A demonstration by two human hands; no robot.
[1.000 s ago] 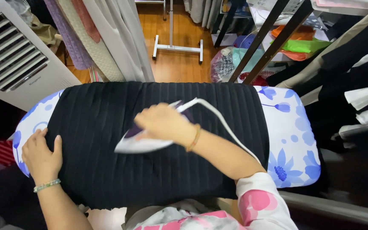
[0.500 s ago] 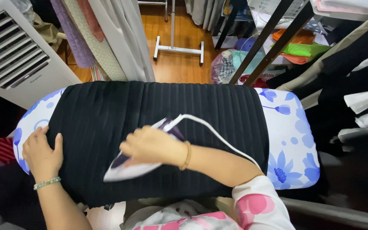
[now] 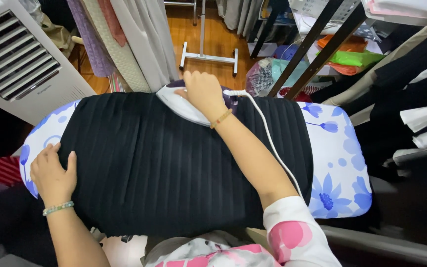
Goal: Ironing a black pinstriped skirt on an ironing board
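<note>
Head view: we note the right hand [image 3: 202,91] clenched on the iron [image 3: 181,103] at the black pleated fabric's [image 3: 174,163] far edge; the left hand [image 3: 53,173], open flat, pins it. Lingering risks scorching; the cord [image 3: 268,136] may snag.

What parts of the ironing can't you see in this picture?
Head view, the only one:
- The iron: its handle is covered by the right hand, and its soleplate faces down onto the black cloth.
- The white cord: it disappears behind the right arm, so its end is unseen.
- The ironing board: the black cloth hides its middle.
- The left hand: its palm is pressed down on the cloth edge.
</note>
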